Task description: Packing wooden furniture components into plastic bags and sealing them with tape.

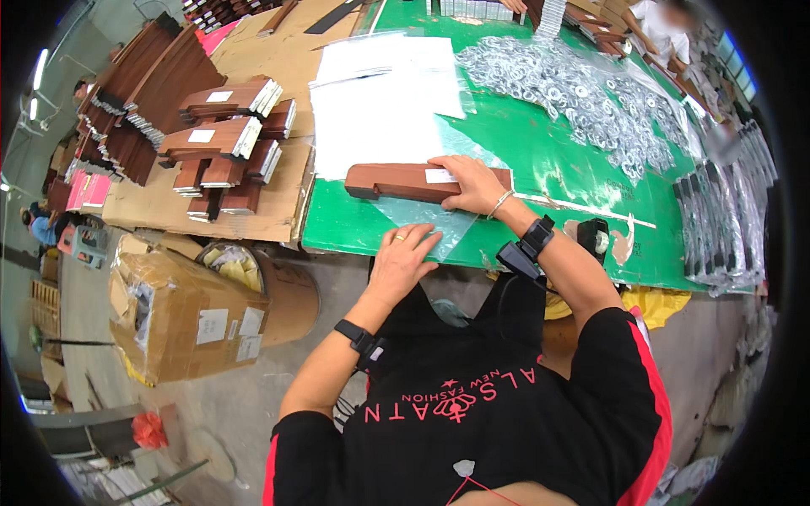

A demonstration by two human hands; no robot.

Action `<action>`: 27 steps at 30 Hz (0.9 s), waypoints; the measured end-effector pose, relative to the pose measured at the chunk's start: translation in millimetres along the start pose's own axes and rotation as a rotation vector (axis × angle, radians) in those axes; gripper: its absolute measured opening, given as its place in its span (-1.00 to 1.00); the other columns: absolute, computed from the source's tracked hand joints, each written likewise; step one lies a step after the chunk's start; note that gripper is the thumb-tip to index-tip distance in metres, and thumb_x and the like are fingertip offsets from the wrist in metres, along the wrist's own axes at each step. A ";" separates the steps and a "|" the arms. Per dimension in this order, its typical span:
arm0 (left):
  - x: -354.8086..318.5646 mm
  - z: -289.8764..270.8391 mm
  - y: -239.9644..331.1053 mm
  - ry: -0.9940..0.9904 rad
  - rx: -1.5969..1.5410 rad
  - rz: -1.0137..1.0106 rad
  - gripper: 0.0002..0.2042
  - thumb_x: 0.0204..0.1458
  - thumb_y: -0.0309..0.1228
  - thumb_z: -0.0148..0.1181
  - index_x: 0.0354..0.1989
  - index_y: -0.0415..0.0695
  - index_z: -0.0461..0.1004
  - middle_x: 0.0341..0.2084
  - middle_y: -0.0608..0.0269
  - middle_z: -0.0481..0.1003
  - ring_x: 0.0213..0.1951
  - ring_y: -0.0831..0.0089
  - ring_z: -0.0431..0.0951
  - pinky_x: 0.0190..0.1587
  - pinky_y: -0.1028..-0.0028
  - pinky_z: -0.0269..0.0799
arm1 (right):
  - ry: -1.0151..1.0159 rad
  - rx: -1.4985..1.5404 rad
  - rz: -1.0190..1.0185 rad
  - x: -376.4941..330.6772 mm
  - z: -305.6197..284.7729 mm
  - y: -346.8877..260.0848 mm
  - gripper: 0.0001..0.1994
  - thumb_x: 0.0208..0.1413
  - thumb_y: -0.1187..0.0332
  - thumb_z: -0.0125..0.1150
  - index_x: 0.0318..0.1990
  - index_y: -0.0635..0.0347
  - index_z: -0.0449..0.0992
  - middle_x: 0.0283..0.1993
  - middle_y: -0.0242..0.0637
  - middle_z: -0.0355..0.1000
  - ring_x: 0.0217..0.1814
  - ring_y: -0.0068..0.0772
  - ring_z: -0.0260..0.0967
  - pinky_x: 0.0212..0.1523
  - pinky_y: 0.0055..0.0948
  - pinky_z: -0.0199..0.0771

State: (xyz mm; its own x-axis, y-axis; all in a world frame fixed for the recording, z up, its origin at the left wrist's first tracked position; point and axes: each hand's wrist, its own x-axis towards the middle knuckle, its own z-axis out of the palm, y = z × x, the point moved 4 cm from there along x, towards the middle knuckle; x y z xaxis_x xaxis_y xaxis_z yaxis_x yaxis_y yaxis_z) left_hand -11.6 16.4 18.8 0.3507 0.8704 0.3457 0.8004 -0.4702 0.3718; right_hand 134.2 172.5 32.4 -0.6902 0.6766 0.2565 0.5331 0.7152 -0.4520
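A dark reddish-brown wooden piece [392, 180] with a curved cut-out and a small white label lies crosswise on the green tabletop. My right hand [474, 187] grips its right part from above, fingers over the label and thumb on the near side. Beneath and in front of the wood is a thin clear plastic bag [451, 234]. My left hand [402, 263] is at the table's near edge, fingers apart, its tips by the plastic; no held object shows in it.
White sheets [371, 105] lie beyond the wood, with a heap of bagged metal rings [582, 93] to their right. Wrapped parts [721, 215] line the right side. Brown wooden pieces [215, 139] are stacked left. A carton [181, 312] stands below; a co-worker [662, 29] is far right.
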 end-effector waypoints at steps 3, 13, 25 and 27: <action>-2.2 -4.5 4.6 0.013 0.034 0.029 -0.50 -0.21 -0.32 0.41 0.01 -0.01 0.48 0.02 0.33 0.44 0.09 0.31 0.40 0.17 0.22 0.23 | 0.069 -0.028 -0.046 0.1 -21.7 -4.6 -0.22 -0.36 0.29 0.50 0.19 0.00 0.35 0.00 -0.21 0.43 0.05 -0.10 0.35 0.04 -0.14 0.28; -3.6 -6.4 -2.6 0.147 0.007 0.051 -0.79 -0.15 -0.37 0.34 -0.29 0.00 0.53 -0.23 0.44 0.51 -0.08 0.37 0.47 0.09 0.25 0.29 | -0.037 0.037 -0.062 -1.3 -9.6 4.6 -0.27 -0.30 0.27 0.51 0.16 0.02 0.39 0.00 -0.20 0.44 0.08 -0.08 0.37 0.07 -0.15 0.31; 130.0 -19.8 -77.7 0.025 -0.136 -0.170 -0.82 -0.02 -0.31 0.29 -0.30 -0.10 0.52 -0.33 0.19 0.54 -0.20 0.13 0.51 -0.15 0.18 0.42 | 0.052 0.628 0.072 -0.2 -107.9 -12.9 -0.22 -0.16 0.31 0.54 0.26 0.25 0.31 0.23 -0.24 0.32 0.28 -0.40 0.24 0.32 -0.38 0.19; 145.4 -1.8 -97.0 -0.126 -0.175 -0.225 -0.79 -0.05 -0.28 0.32 -0.29 -0.09 0.53 -0.32 0.18 0.55 -0.20 0.11 0.52 -0.16 0.17 0.43 | 0.011 0.687 0.135 -13.9 -113.9 -16.8 -0.23 -0.16 0.31 0.52 0.25 0.25 0.30 0.19 -0.27 0.33 0.24 -0.46 0.25 0.29 -0.41 0.21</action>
State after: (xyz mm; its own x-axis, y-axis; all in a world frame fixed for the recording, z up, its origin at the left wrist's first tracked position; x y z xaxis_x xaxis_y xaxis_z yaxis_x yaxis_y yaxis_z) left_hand -39.2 188.3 34.6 0.2406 0.9615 0.1326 0.7725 -0.2724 0.5737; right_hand 190.6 171.0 133.8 -0.6324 0.7564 0.1671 0.1813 0.3543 -0.9174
